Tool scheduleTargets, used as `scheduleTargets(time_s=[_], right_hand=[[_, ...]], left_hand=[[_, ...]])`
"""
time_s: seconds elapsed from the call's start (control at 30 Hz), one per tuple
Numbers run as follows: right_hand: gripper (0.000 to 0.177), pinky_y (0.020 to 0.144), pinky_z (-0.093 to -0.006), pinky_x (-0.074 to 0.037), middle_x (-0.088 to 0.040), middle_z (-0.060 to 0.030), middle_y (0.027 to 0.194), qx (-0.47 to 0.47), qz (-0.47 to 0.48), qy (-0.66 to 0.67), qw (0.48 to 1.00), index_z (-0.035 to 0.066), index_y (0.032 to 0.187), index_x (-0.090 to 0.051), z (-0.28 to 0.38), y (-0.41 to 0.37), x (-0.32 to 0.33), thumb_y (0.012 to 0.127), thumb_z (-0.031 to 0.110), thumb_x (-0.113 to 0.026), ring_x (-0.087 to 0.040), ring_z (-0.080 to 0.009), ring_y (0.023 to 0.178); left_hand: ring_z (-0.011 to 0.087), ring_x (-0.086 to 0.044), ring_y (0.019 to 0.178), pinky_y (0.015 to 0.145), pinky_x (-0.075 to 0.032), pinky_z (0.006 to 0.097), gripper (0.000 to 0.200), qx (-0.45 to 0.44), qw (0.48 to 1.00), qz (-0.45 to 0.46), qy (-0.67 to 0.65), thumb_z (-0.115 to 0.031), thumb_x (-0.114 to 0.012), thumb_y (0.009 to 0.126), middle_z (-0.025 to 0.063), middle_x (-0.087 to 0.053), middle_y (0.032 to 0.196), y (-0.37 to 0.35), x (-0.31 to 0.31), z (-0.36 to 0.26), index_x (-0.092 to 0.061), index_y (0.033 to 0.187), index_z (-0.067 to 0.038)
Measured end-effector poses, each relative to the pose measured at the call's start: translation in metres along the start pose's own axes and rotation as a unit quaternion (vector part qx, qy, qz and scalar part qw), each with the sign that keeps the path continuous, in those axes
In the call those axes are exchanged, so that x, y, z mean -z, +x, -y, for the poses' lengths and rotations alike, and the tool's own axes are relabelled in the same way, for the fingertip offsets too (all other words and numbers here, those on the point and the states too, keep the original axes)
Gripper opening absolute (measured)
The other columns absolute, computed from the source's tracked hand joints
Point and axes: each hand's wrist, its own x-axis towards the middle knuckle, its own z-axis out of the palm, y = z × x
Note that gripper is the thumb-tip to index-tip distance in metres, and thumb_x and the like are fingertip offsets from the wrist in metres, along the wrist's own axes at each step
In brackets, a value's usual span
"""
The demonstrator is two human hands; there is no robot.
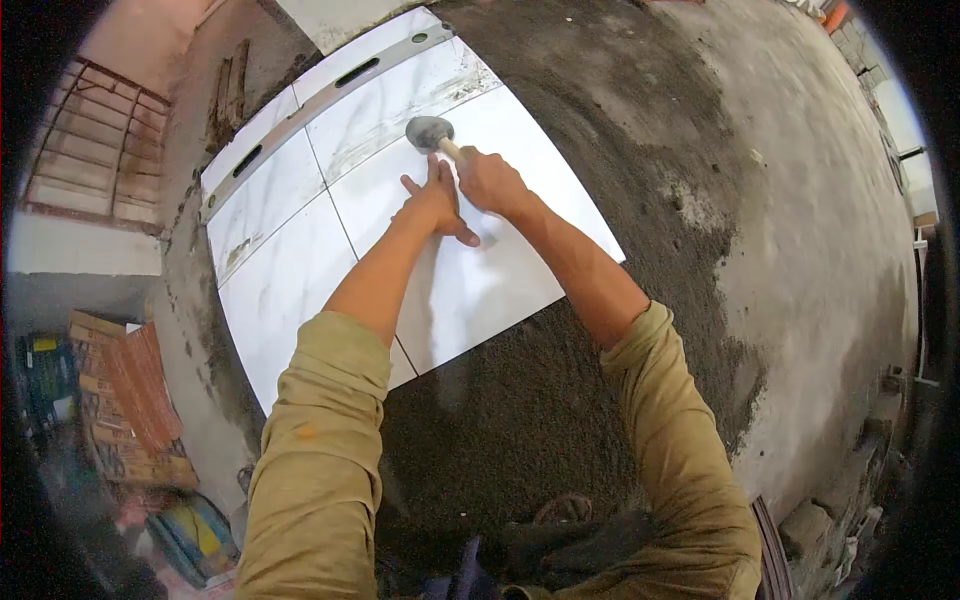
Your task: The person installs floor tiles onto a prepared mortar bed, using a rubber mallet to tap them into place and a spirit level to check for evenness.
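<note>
My right hand (490, 182) is closed round the pale handle of a rubber mallet (430, 131), whose grey-black head is over the far part of a white floor tile (480, 290). Just left of it, my left hand (432, 207) lies with spread fingers on the same tile, holding nothing. More white tiles (290, 250) with grey veining adjoin on the left and far side, with thin dark joints between them. Dark smudges mark the far tiles. A long metal spirit level (310, 108) rests across the far tiles.
Dark loose mortar bed (500, 420) surrounds the tiles on the near and right sides. Beyond it at right is a rough grey floor (810, 180). Cardboard boxes (130, 390) stand at lower left, below a rusty metal grille (100, 140). Wooden strips (228, 95) lie beyond the tiles.
</note>
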Motion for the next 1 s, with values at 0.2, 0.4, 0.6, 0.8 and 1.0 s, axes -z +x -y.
scheduleTargets(time_s=[0.2, 0.4, 0.6, 0.8, 1.0], right_hand=[[0.030, 0.068, -0.0497, -0.051, -0.064, -0.0266, 0.081, -0.043, -0.057, -0.012, 0.997, -0.001, 0.099, -0.052, -0.010, 0.005, 0.010, 0.089, 0.026, -0.045, -0.064, -0.0419, 0.077], [0.022, 0.067, -0.0504, -0.051, -0.064, -0.0257, 0.080, -0.049, -0.069, -0.050, 0.995, 0.000, 0.095, -0.052, -0.012, 0.007, 0.023, 0.087, 0.020, -0.045, -0.064, -0.0414, 0.074], [0.021, 0.065, -0.0507, -0.051, -0.064, -0.0257, 0.079, -0.051, -0.090, -0.081, 0.991, 0.000, 0.095, -0.051, -0.017, 0.008, 0.027, 0.087, 0.019, -0.045, -0.064, -0.0411, 0.073], [0.023, 0.062, -0.0505, -0.052, -0.064, -0.0260, 0.078, -0.065, -0.112, -0.089, 0.988, -0.001, 0.097, -0.051, -0.030, 0.010, 0.029, 0.087, 0.019, -0.043, -0.065, -0.0408, 0.073], [0.025, 0.069, -0.0509, -0.051, -0.063, -0.0274, 0.081, -0.083, -0.099, -0.093, 0.987, -0.001, 0.098, -0.050, -0.034, 0.013, 0.030, 0.087, 0.020, -0.043, -0.064, -0.0417, 0.076]], left_hand=[[0.0547, -0.001, 0.133, 0.101, -0.032, 0.0619, 0.141, 0.037, 0.999, 0.005, 0.033, -0.042, -0.088, 0.046, 0.0146, 0.010, 0.152, -0.005, 0.010, -0.009, 0.005, 0.144, -0.001], [0.0545, -0.001, 0.133, 0.098, -0.031, 0.0658, 0.141, 0.035, 0.999, 0.008, 0.025, -0.042, -0.088, 0.046, 0.0138, 0.010, 0.152, -0.007, 0.010, -0.009, 0.005, 0.145, -0.003], [0.0424, 0.003, 0.138, 0.103, -0.014, 0.0651, 0.144, -0.013, 1.000, -0.011, 0.017, -0.052, -0.085, 0.044, 0.0293, 0.003, 0.148, -0.013, 0.013, -0.004, 0.003, 0.139, 0.012], [0.0381, 0.004, 0.140, 0.106, -0.008, 0.0644, 0.143, -0.018, 0.998, 0.006, 0.052, -0.056, -0.082, 0.046, 0.0340, 0.001, 0.146, -0.011, 0.015, -0.007, 0.001, 0.138, 0.016], [0.0475, -0.001, 0.136, 0.093, -0.029, 0.0707, 0.134, 0.022, 1.000, -0.011, 0.019, -0.051, -0.082, 0.053, 0.0155, 0.009, 0.151, 0.000, 0.003, -0.003, 0.003, 0.143, 0.000]])
